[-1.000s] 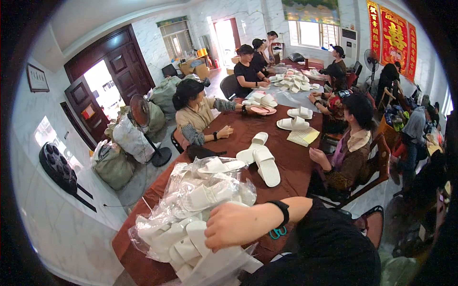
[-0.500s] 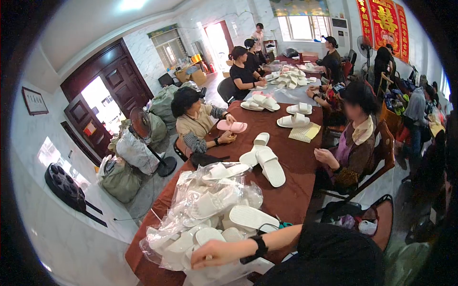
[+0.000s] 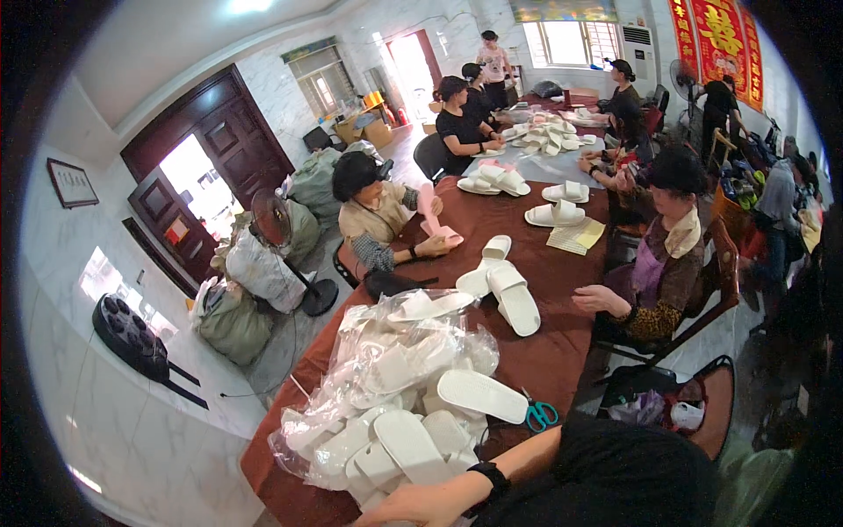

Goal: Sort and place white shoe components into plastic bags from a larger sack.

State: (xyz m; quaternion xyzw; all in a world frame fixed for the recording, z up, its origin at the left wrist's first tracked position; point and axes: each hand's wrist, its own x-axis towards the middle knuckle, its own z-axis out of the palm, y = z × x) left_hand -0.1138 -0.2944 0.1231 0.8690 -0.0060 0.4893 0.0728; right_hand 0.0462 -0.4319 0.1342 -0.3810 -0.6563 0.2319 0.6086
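At the lower edge, my right hand [image 3: 417,507] sits just below a heap of white slide slippers. A black band circles its wrist, and its fingers are cut off by the picture's edge, so what they hold is hidden. Nearest above it stands a white slipper [image 3: 411,450] among others, sole side showing. Clear plastic wrapping [image 3: 351,364] covers much of the heap. Another white slipper [image 3: 481,395] lies on the heap's right side, beside teal-handled scissors [image 3: 542,416]. My left hand is out of view.
A brown cloth covers the long table [image 3: 562,303]. White slippers [image 3: 514,299] lie mid-table. At left a co-worker holds a pink slipper [image 3: 436,220]; another person sits at right. A standing fan [image 3: 272,220] and stuffed sacks [image 3: 263,277] line the left side.
My right hand has moved down toward the lower edge, uncovering slippers on the heap. The scissors show more fully. The left co-worker's pink slipper has turned, and the view has shifted slightly.
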